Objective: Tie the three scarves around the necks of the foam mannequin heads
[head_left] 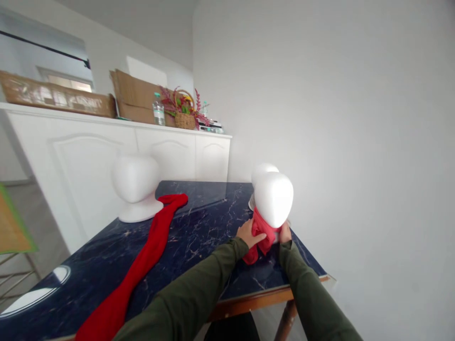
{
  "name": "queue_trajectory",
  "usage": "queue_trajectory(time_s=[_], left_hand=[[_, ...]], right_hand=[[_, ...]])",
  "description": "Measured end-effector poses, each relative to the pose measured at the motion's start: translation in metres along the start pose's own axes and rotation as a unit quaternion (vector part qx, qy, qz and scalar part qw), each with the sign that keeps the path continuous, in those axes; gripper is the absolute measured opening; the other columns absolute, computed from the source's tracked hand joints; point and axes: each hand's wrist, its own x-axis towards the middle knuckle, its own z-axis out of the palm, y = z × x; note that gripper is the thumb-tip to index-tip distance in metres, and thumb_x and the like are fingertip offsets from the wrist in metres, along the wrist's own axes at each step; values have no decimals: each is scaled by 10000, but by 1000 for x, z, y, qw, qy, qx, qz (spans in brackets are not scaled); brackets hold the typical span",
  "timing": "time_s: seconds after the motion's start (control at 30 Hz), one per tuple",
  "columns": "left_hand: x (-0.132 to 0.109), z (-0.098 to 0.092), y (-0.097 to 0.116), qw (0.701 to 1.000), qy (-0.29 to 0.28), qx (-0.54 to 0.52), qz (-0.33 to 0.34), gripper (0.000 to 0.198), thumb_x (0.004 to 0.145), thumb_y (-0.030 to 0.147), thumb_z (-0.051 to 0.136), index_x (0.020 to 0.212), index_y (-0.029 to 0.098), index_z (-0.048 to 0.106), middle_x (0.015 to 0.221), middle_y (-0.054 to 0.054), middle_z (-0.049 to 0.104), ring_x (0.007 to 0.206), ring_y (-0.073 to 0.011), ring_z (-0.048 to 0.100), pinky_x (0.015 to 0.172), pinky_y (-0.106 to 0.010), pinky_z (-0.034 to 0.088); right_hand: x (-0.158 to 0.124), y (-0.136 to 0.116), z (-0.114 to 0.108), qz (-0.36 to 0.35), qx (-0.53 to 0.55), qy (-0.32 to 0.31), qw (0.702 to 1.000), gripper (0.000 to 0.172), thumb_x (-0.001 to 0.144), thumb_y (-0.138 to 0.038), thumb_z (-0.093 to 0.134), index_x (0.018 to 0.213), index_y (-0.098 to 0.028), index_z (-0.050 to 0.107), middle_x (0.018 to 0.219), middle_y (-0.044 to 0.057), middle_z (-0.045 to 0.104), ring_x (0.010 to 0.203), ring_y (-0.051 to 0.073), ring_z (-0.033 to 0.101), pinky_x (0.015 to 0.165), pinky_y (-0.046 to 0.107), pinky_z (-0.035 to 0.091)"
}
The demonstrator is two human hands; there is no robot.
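A coral-red scarf point(262, 226) is wrapped about the neck of a white mannequin head point(274, 196) near the table's right edge. On the scarf's left side lies my left hand point(249, 234), its thumb stretched over the cloth and its other fingers partly hidden behind it. My right hand point(285, 233) is at the right side of the neck, closed at the scarf's edge, with its fingertips mostly hidden. An end of the scarf hangs down onto the table below my left hand.
Another white mannequin head point(265, 171) stands just behind. A third head point(135, 179) is at the table's left, beside a long red scarf point(156, 241) stretched across the dark marbled table point(202, 227). White cabinets point(170, 154) carry cardboard boxes, a bottle and a flower basket point(185, 120).
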Motion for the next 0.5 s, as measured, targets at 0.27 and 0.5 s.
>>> queue_trajectory(time_s=[0.27, 0.5], left_hand=[[-27, -23, 10, 990, 128, 38, -32, 552, 580, 276, 637, 1084, 134, 460, 1106, -148, 504, 1109, -316, 450, 963, -452, 352], [-105, -99, -5, 975, 181, 17, -127, 367, 709, 213, 438, 1069, 163, 486, 1003, -76, 590, 956, -242, 557, 875, -403, 426]], right_hand=[[-47, -18, 31, 14, 9, -87, 996, 503, 813, -500, 348, 1037, -113, 579, 1064, 130, 615, 993, 226, 569, 825, 336, 441], [-123, -60, 78, 25, 60, -185, 981, 493, 832, -439, 351, 1179, -124, 505, 1203, 116, 552, 1110, 203, 506, 942, 343, 375]])
